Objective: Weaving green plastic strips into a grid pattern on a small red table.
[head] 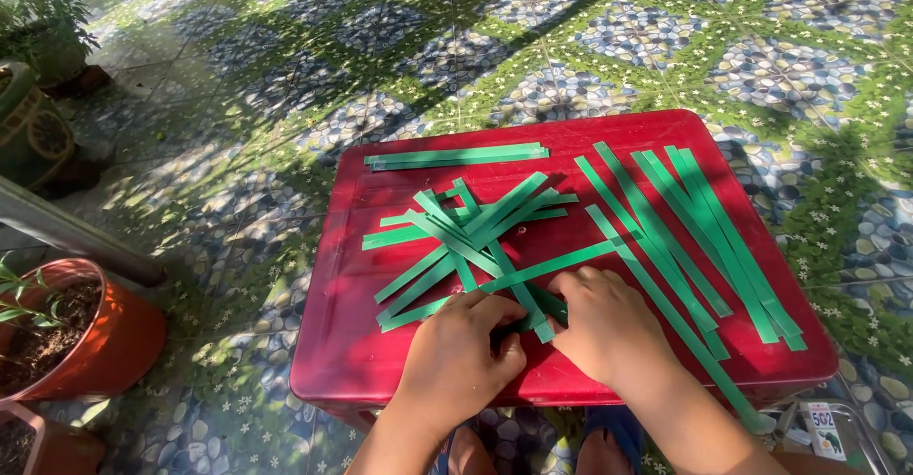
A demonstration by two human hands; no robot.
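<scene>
Together — both hands' fingers [504,328] pinched shut on crossed green strips [475,232] — red table [380,361].

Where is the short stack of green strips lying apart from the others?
The short stack of green strips lies at the red table's far left edge, beyond the crossed pile.

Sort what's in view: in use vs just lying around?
In use: left hand and right hand on the crossed green strips; red table under them.

Lying about: loose strips at right, strip bundle at back, orange plant pot.
</scene>
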